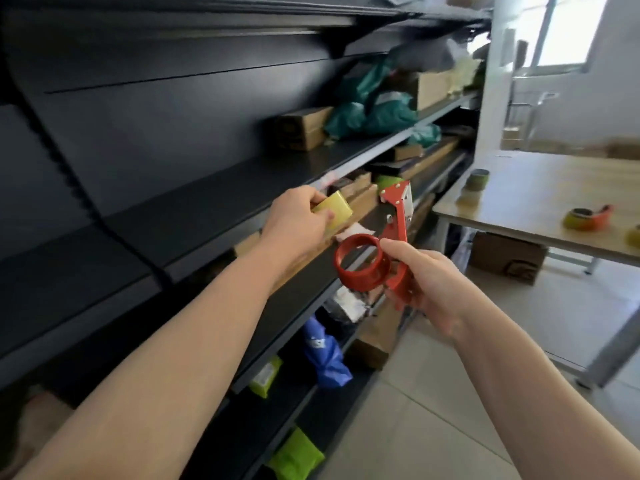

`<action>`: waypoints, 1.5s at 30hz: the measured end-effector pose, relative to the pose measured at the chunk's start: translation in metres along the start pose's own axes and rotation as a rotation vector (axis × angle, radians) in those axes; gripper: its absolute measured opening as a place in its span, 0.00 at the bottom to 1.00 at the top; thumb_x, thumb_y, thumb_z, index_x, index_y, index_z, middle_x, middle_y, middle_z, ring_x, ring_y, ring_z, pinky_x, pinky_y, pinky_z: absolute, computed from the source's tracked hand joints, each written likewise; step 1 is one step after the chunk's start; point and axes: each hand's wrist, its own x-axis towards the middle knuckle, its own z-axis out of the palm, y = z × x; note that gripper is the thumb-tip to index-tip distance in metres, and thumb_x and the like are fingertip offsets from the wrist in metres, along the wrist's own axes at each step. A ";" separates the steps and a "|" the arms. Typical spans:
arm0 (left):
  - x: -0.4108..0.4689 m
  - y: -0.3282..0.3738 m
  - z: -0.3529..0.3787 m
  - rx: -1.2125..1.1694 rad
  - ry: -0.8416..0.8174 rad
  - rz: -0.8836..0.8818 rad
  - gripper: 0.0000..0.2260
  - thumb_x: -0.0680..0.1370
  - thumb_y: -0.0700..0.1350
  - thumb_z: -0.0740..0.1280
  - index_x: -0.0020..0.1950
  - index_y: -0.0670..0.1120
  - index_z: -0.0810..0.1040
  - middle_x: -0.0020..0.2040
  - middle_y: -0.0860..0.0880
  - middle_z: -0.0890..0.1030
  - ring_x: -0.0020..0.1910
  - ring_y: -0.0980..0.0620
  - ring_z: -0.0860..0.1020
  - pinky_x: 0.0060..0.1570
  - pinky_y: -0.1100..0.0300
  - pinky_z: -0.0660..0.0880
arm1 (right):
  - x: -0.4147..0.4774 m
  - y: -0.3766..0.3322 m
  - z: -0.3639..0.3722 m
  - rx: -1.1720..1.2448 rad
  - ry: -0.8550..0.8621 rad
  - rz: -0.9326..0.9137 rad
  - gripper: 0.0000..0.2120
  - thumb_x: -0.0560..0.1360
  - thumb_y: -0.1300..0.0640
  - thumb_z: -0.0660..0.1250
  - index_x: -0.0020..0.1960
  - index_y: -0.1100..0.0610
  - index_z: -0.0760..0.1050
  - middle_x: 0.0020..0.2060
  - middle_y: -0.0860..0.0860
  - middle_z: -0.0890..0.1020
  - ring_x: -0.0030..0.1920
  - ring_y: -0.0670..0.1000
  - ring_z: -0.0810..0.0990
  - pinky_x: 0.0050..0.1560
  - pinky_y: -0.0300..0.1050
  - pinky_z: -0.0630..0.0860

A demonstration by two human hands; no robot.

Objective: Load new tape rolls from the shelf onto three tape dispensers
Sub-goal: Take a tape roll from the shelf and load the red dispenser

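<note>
My left hand [298, 221] grips a yellowish tape roll [334, 210] at the front edge of the dark shelf [221, 206]. My right hand [424, 282] holds a red tape dispenser [377, 251] by its handle, just right of the roll; its round hub is bare and its cutter end points up. On the wooden table [540, 195] to the right lies another red dispenser with a roll on it [587, 216], and two loose tape rolls [476, 187] stand stacked near the table's left edge.
The black shelving runs along the left, holding cardboard boxes [301, 128], green bags [370, 105] and parcels; a blue bag [325, 355] and green packets [294, 455] sit on lower shelves. A cardboard box [505, 258] stands under the table on the tiled floor.
</note>
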 end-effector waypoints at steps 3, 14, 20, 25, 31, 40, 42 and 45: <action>0.008 0.032 0.050 -0.041 -0.099 0.027 0.07 0.76 0.47 0.70 0.53 0.49 0.80 0.52 0.49 0.83 0.52 0.47 0.80 0.54 0.51 0.77 | 0.002 0.006 -0.056 0.006 0.093 0.035 0.14 0.73 0.47 0.71 0.36 0.56 0.76 0.24 0.49 0.76 0.30 0.52 0.75 0.34 0.46 0.71; 0.041 0.111 0.199 -0.364 -0.347 0.053 0.06 0.77 0.46 0.70 0.53 0.50 0.79 0.50 0.48 0.83 0.50 0.48 0.80 0.52 0.48 0.80 | 0.016 0.025 -0.202 0.088 0.326 0.135 0.17 0.73 0.46 0.70 0.51 0.59 0.76 0.34 0.53 0.78 0.41 0.55 0.76 0.38 0.46 0.73; 0.084 0.135 0.269 -0.446 -0.474 0.105 0.08 0.78 0.44 0.69 0.57 0.48 0.79 0.49 0.50 0.81 0.49 0.52 0.79 0.46 0.58 0.77 | 0.066 0.025 -0.256 0.129 0.452 0.136 0.22 0.74 0.48 0.71 0.61 0.61 0.74 0.39 0.53 0.80 0.40 0.51 0.78 0.37 0.43 0.74; 0.154 0.155 0.324 -0.494 -0.536 0.152 0.05 0.77 0.44 0.70 0.53 0.51 0.79 0.46 0.51 0.82 0.48 0.52 0.80 0.48 0.55 0.79 | 0.132 0.014 -0.293 0.108 0.538 0.090 0.17 0.74 0.52 0.71 0.58 0.60 0.75 0.39 0.53 0.82 0.32 0.47 0.78 0.33 0.42 0.73; 0.228 0.183 0.384 -0.525 -0.634 0.190 0.05 0.77 0.45 0.71 0.53 0.52 0.79 0.48 0.51 0.81 0.49 0.50 0.80 0.49 0.56 0.78 | 0.204 0.004 -0.327 0.137 0.664 0.129 0.16 0.74 0.52 0.72 0.57 0.60 0.75 0.42 0.55 0.82 0.34 0.48 0.79 0.32 0.41 0.75; 0.278 0.190 0.446 -0.534 -0.729 0.150 0.06 0.78 0.45 0.69 0.55 0.50 0.80 0.50 0.49 0.82 0.51 0.50 0.80 0.53 0.53 0.79 | 0.267 -0.002 -0.373 0.250 0.722 0.194 0.23 0.74 0.49 0.71 0.60 0.66 0.75 0.37 0.55 0.78 0.39 0.52 0.76 0.51 0.55 0.80; 0.286 0.186 0.455 -0.555 -0.738 0.112 0.05 0.79 0.45 0.69 0.53 0.52 0.79 0.50 0.50 0.82 0.51 0.51 0.79 0.52 0.54 0.78 | 0.281 -0.001 -0.380 0.250 0.715 0.216 0.23 0.73 0.49 0.71 0.58 0.66 0.76 0.38 0.56 0.79 0.40 0.54 0.77 0.52 0.55 0.80; 0.299 0.186 0.470 -0.579 -0.736 0.072 0.05 0.78 0.44 0.69 0.51 0.53 0.79 0.50 0.50 0.82 0.51 0.52 0.80 0.48 0.60 0.77 | 0.305 0.000 -0.396 0.224 0.672 0.237 0.22 0.72 0.47 0.72 0.57 0.64 0.76 0.45 0.58 0.80 0.42 0.54 0.78 0.45 0.47 0.80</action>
